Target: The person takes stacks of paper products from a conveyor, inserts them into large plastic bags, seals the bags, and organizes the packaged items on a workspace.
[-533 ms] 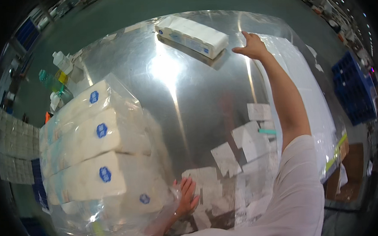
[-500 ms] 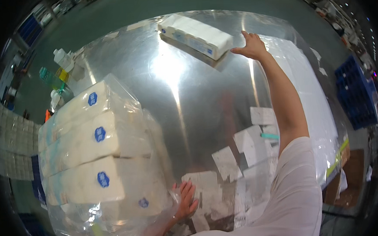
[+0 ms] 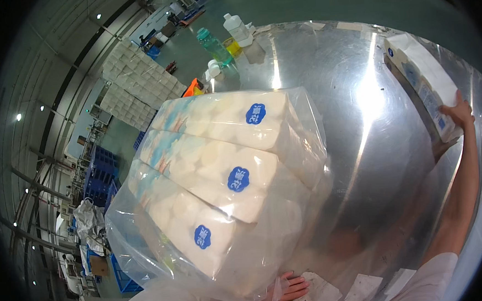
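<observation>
A clear plastic bag (image 3: 305, 110) in front of me holds several long cream packs of toilet rolls (image 3: 218, 143) with blue flower-shaped labels, stacked in a tilted block. Low in the view, my left hand (image 3: 291, 291) lies beside the bag's near edge. Its fingers are stretched out, with film partly over the wrist. At the far right another long white pack of toilet rolls (image 3: 424, 78) rests on the metal table (image 3: 360, 198). My right hand (image 3: 460, 114) has its thumb and fingers around the near end of that pack.
A white bottle (image 3: 237, 30), a green bottle (image 3: 213, 46) and a yellow tape roll (image 3: 232, 47) stand at the table's far left. White paper pieces (image 3: 361, 291) lie near my left hand. Blue crates (image 3: 100, 170) and stacked wrapped packs (image 3: 132, 82) are on the floor to the left.
The view has swung left, so everything sits farther right. My right hand, formerly apart from the single pack with fingers spread, is now on its end. My left hand stays by the bag.
</observation>
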The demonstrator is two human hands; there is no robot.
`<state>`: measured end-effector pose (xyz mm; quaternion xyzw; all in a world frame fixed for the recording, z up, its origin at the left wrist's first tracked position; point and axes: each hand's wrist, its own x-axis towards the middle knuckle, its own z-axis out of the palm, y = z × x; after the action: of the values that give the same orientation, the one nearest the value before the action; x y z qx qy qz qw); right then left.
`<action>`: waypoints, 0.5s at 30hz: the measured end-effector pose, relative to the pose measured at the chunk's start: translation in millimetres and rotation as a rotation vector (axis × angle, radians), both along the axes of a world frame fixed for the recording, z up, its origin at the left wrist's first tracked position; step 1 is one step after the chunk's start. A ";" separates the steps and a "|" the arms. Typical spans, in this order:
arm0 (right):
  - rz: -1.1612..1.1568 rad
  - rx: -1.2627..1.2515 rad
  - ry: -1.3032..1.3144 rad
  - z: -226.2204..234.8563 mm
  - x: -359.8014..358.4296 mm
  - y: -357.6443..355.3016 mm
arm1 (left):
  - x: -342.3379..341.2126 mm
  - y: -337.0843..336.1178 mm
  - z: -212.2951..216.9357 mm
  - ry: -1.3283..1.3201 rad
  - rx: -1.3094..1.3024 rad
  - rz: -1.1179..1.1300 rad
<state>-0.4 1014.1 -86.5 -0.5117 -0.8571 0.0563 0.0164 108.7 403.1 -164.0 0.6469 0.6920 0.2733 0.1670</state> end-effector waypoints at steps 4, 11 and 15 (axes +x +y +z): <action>0.042 0.014 -0.086 14.9 12.6 -8.5 | 0.9 -8.9 -7.5 -0.064 -0.089 0.004; -0.122 -0.007 -0.070 15.3 85.3 -186.2 | 0.3 -24.9 -50.2 -0.091 0.035 -0.010; -0.071 -0.010 0.096 2.0 152.1 -290.8 | -18.7 -20.1 -65.2 -0.142 -0.230 -0.054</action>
<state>151.7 723.3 -84.5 -0.5384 -0.8365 0.0844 0.0568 90.1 383.0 -229.2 0.6210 0.6875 0.2326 0.2960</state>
